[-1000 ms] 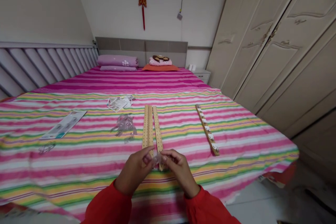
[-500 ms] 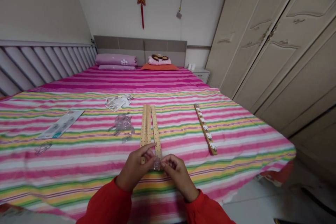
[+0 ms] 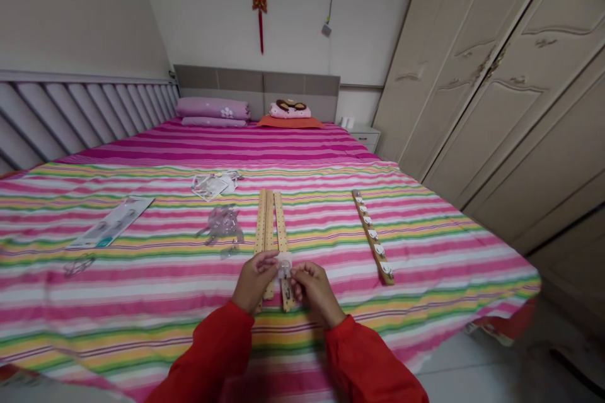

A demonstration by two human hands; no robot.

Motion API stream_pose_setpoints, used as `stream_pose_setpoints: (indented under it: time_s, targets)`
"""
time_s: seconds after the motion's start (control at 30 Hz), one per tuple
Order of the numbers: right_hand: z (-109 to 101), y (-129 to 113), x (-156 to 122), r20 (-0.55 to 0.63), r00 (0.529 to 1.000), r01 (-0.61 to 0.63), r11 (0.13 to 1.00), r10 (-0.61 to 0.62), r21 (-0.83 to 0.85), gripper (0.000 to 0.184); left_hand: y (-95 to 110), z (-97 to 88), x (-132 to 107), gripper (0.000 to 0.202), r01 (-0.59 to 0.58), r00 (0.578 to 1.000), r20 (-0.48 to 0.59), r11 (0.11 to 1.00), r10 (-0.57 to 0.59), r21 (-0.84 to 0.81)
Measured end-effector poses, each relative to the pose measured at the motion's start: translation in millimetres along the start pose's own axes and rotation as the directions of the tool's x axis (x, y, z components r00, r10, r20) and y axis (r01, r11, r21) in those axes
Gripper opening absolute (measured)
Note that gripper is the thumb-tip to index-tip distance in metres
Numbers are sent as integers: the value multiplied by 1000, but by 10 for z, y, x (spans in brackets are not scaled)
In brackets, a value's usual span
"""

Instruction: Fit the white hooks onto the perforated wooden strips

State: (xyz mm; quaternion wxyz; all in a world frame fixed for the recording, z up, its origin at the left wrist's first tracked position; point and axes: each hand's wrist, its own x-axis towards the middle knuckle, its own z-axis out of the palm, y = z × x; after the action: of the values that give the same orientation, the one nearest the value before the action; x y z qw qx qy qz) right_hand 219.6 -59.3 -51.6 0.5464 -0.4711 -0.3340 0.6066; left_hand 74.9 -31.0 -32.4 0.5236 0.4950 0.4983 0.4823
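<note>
- The step in hand is looking like the handling of a small clear piece (image 3: 284, 266), which both hands are holding above the near part of the right wooden strip (image 3: 280, 223); whether it is touching the wood cannot be told.
- The left hand (image 3: 256, 278) is pinching the piece's left edge between thumb and forefinger.
- The right hand (image 3: 316, 289) is pressing thumb and fingertips together at its right edge, the other fingers curling inward.
- The next move is probably calling for a steady left pinch and fine fingertip work on the right; such a thin, see-through piece is likely to be slipping or turning if either grip is loosening.
- Both forearms, in red sleeves (image 3: 215, 343), are reaching in from the near edge and angling towards each other, with the backs of the hands facing largely upward.
- Two more wooden strips (image 3: 268, 220) are lying side by side just left of the right strip, all pointing away across the striped cloth (image 3: 155, 302) on the bed.
- Farther left, a heap of clear packets (image 3: 224, 223) is lying on the cloth; well to the right, a wooden bar with white hooks (image 3: 372, 234) is resting at a slant.
</note>
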Motion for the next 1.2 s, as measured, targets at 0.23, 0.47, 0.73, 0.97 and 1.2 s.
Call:
stream_pose_setpoints:
  time_s: [0.23,0.47,0.73,0.97,1.2]
  targets:
    - [-44,66,305,-95,989,91,978,-110,-190,10,-184,92,247,33,-55,995,-71,990,64,128]
    - [-83,221,422,-152,981,75,954,-123,-290,9,-357,129,286,27,-151,981,-56,917,184,369]
    - [-95,263,456,-168,973,86,928,-156,-363,8,-462,129,245,34,-294,945,69,734,321,613]
    - [-98,303,476,-186,966,92,911,-180,-401,8,-402,160,205,32,-298,947,134,646,291,703]
    - [-105,339,495,-200,966,75,914,-166,-399,8,-387,170,217,31,-284,952,156,576,263,766]
